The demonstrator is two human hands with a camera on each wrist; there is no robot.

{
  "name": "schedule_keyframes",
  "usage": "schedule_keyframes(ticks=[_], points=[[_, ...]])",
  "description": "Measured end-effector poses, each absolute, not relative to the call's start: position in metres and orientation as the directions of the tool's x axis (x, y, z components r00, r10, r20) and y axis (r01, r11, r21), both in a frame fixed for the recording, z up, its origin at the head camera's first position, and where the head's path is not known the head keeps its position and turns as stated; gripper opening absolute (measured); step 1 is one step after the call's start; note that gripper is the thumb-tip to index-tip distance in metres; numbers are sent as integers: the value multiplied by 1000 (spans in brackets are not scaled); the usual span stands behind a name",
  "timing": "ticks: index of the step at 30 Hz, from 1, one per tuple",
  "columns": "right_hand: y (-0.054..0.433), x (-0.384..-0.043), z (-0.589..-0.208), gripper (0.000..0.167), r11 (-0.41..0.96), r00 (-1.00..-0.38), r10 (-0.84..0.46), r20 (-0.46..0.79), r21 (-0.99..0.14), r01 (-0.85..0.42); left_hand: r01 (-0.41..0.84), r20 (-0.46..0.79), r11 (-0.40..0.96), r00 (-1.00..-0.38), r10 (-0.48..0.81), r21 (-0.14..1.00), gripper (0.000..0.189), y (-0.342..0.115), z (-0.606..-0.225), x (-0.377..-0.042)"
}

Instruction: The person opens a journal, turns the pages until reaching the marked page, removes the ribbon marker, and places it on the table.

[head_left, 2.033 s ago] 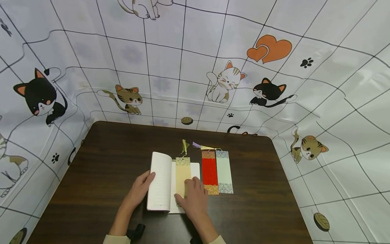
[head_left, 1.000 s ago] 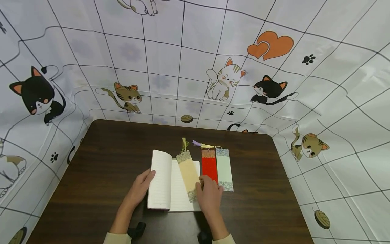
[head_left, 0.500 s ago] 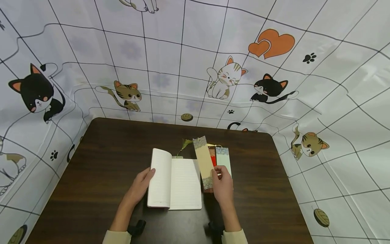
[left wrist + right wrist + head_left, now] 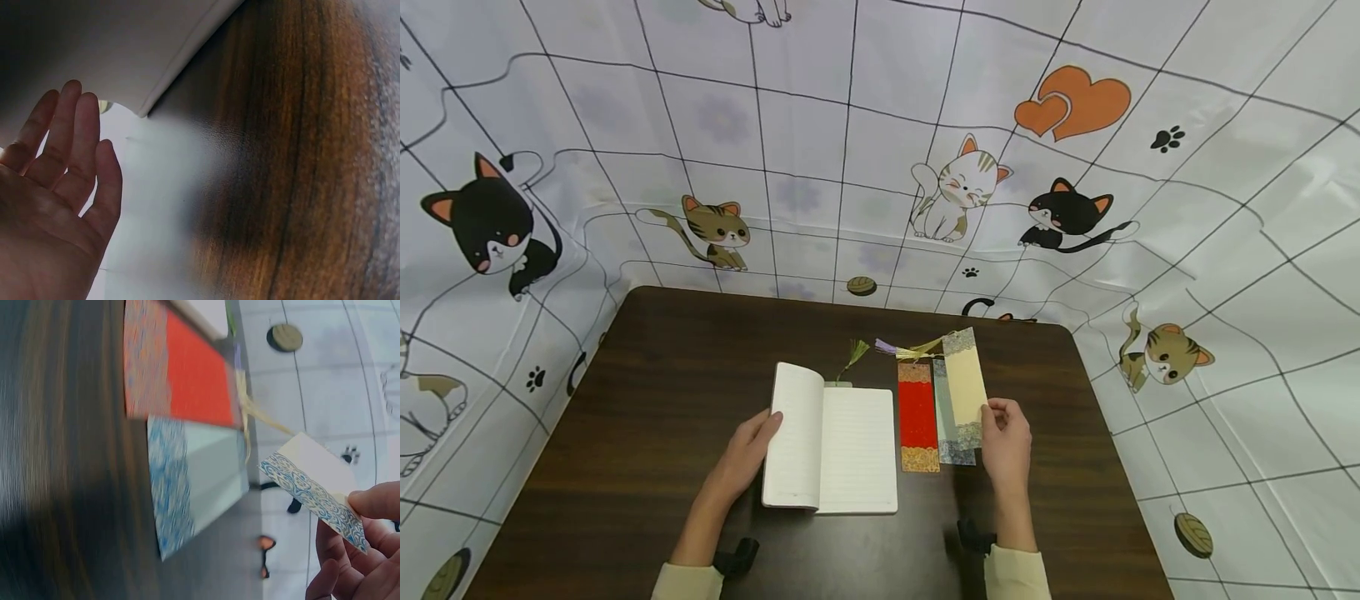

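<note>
My right hand (image 4: 1009,442) pinches a cream bookmark (image 4: 966,375) by its lower right edge, thumb on top and fingers beneath. The bookmark is raised and tilted, overlapping the pale green bookmark (image 4: 946,417) in the head view. A red bookmark (image 4: 917,408) lies just left of that one. In the right wrist view the held bookmark (image 4: 312,487) shows a blue patterned end. My left hand (image 4: 745,454) holds the raised left pages of an open lined notebook (image 4: 859,450), thumb over the edge; in the left wrist view its fingers (image 4: 81,144) extend under the cover.
A green tassel (image 4: 854,354) sticks out beyond the notebook's top edge, beside a small pale tab (image 4: 838,384). Purple and yellow tassels (image 4: 902,350) lie above the bookmarks. The dark wooden table (image 4: 662,375) meets a cat-printed curtain (image 4: 805,167) at the back and sides.
The right hand has picked the cream bookmark off the notebook's right page and carried it right, past the red bookmark. The left hand stays at the notebook.
</note>
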State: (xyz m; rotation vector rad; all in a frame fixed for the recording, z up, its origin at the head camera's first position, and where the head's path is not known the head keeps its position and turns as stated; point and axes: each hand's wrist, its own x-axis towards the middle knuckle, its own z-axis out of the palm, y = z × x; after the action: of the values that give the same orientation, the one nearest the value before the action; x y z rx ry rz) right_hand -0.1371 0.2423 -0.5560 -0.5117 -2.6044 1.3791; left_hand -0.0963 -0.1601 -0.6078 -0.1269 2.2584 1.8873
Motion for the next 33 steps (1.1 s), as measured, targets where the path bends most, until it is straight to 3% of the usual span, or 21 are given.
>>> schedule_keyframes(ticks=[15,33], points=[[284,-136,-575,29,535,-888,452,-85,-771,346,-201,-215,176,-974,67,964,67,-161,-608,-96],[290,-132,-600,36,512,-874,467,-138,-764,394,-198,-213,173,-974,71,965,67,-162,-612,-96]])
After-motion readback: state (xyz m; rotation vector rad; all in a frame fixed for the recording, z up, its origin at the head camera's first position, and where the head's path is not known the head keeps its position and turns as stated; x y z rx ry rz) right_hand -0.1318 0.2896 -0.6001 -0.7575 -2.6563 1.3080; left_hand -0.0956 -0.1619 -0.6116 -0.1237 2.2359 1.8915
